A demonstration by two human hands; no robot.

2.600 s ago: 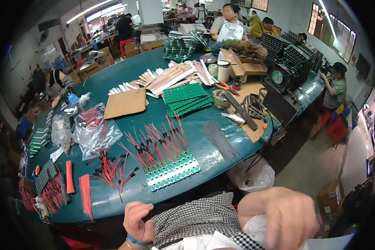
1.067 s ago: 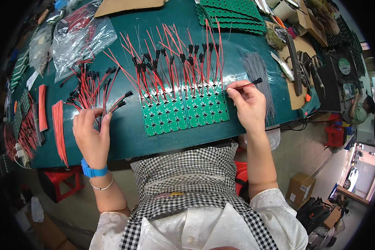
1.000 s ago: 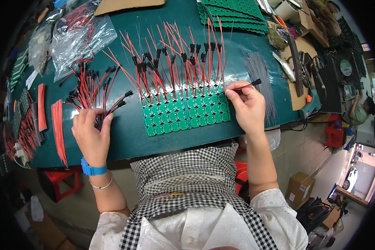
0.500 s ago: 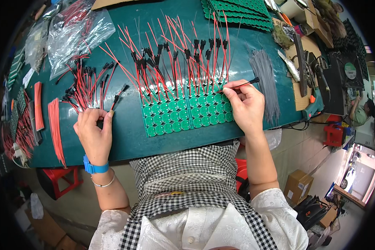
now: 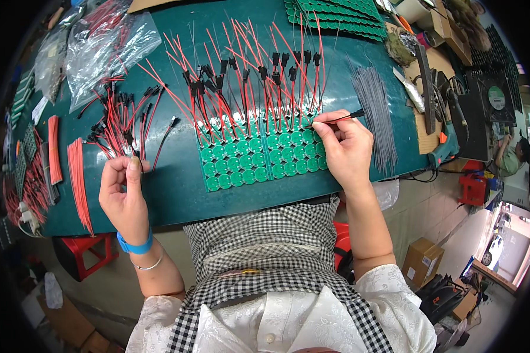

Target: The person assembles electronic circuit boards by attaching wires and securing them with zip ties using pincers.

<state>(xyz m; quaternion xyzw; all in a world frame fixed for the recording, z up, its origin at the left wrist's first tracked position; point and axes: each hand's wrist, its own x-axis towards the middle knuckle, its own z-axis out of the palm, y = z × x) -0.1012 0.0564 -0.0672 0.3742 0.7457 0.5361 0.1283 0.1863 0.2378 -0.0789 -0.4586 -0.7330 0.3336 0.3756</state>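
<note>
Both hands worked red-and-black leads at the green board panel (image 5: 259, 156).
Right hand (image 5: 344, 147) pinched one lead (image 5: 338, 119), best kept low and steady; left hand (image 5: 123, 191) pinched another from the loose pile (image 5: 123, 117).

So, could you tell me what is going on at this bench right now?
A person sits at a green table working on a green panel of round circuit boards. The right hand pinches a red-and-black lead against the panel's right edge, where many leads already stand attached. The left hand picks at a loose pile of leads to the left.
</note>
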